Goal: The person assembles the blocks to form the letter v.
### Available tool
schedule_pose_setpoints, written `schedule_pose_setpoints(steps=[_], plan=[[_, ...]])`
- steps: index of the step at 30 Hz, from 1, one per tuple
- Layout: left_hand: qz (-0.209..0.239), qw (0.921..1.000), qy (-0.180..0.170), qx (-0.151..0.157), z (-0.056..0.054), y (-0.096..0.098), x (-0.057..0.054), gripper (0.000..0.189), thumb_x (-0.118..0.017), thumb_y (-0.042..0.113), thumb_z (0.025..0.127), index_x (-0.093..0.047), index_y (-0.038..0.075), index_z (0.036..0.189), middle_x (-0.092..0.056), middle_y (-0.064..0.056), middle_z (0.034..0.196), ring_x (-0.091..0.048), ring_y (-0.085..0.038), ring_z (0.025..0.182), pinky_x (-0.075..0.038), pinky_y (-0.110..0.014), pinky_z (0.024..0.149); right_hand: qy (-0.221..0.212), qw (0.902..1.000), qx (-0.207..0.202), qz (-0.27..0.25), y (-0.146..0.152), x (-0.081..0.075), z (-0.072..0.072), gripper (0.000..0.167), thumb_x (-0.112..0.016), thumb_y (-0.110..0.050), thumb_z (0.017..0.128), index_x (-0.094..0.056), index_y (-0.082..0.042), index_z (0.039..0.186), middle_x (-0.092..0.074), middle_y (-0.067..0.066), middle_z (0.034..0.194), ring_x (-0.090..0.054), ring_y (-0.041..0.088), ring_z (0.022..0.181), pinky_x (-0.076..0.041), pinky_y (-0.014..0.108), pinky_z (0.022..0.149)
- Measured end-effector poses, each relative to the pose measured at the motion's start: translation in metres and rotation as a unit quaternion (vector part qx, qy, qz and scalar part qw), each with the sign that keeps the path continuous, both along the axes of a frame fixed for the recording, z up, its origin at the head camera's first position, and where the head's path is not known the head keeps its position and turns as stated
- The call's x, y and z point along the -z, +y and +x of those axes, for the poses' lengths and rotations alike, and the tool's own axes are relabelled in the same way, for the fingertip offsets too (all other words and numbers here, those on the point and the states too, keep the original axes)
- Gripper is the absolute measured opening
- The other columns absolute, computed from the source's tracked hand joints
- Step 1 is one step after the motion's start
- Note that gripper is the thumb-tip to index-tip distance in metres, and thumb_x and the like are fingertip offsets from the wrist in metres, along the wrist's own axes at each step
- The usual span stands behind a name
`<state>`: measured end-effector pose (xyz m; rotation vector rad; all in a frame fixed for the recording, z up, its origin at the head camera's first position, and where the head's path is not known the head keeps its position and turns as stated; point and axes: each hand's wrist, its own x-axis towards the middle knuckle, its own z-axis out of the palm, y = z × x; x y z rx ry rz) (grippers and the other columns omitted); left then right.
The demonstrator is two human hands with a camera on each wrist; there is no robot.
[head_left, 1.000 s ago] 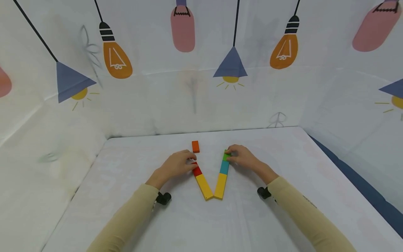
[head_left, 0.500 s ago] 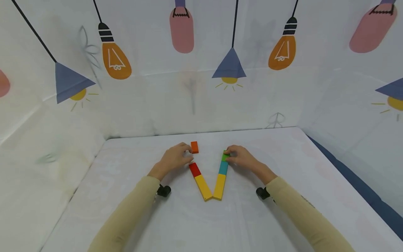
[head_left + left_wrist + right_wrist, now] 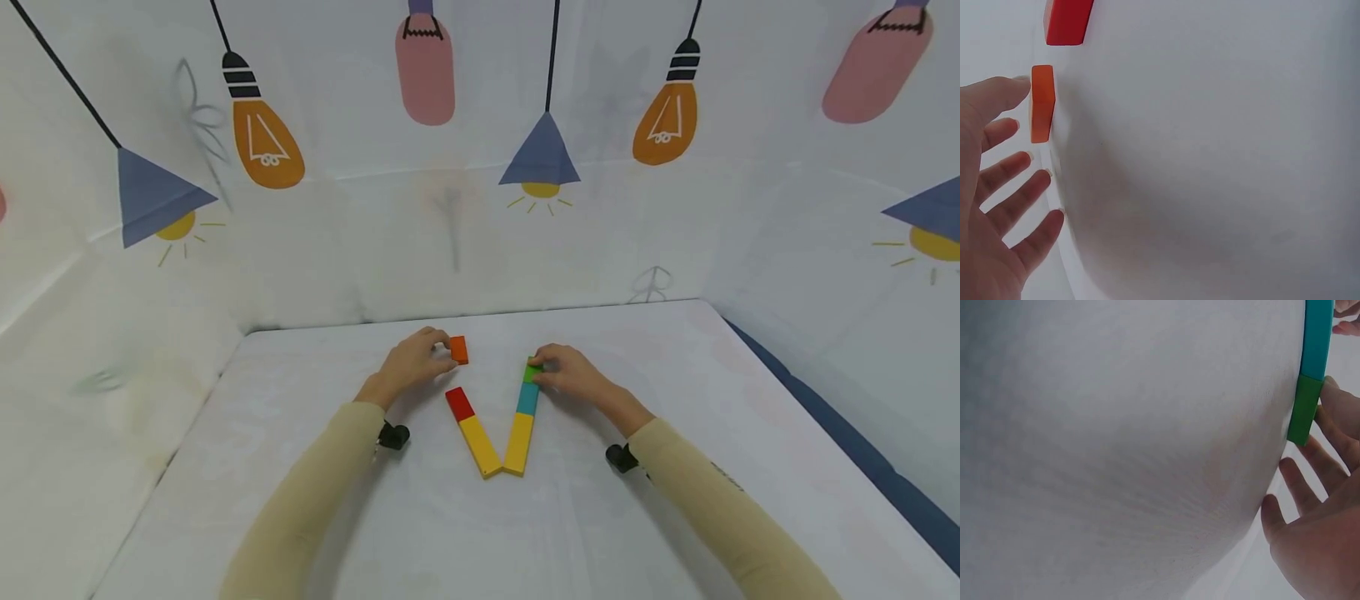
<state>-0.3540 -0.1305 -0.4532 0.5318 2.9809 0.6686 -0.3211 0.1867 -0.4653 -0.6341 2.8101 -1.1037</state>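
Several coloured blocks lie on the white table in a V shape. Its left arm is a red block (image 3: 460, 404) above a yellow block (image 3: 481, 447). The right arm runs from another yellow block (image 3: 519, 444) through a blue block (image 3: 527, 399) to a green block (image 3: 1305, 409). My right hand (image 3: 573, 372) pinches the green block at the top, between thumb and fingers. Beyond the red block, an orange block (image 3: 459, 350) lies apart. My left hand (image 3: 412, 362) is at its left side, thumb and fingers spread, the thumb tip close beside it in the left wrist view.
The white tabletop (image 3: 480, 542) stretches toward me below the V. Behind it hangs a white cloth (image 3: 300, 250) printed with lamps and bulbs. A dark blue strip (image 3: 840, 433) runs past the table's right edge.
My left hand has moved away from the red block, up to the orange block. My right hand has stayed at the green block. The blocks keep their arrangement.
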Motion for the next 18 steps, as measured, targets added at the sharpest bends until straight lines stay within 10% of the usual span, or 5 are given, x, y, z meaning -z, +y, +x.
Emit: schedule_pose_setpoints(steps=[18], plan=[[-0.041,0.9990,-0.009,0.015,-0.012,0.020,-0.002,0.051,-0.073,0.044,0.086,-0.057,0.018,0.128,-0.057,-0.002,0.129,-0.053,-0.021,0.108,-0.052,-0.046,0.096,-0.005,0.9999,0.008,-0.009,0.001,0.001,0.001,0.029,-0.072,-0.011,0.089,-0.069,-0.003,0.117,-0.064,0.017,0.127,-0.055,0.035,0.127,-0.038,0.052,0.113]])
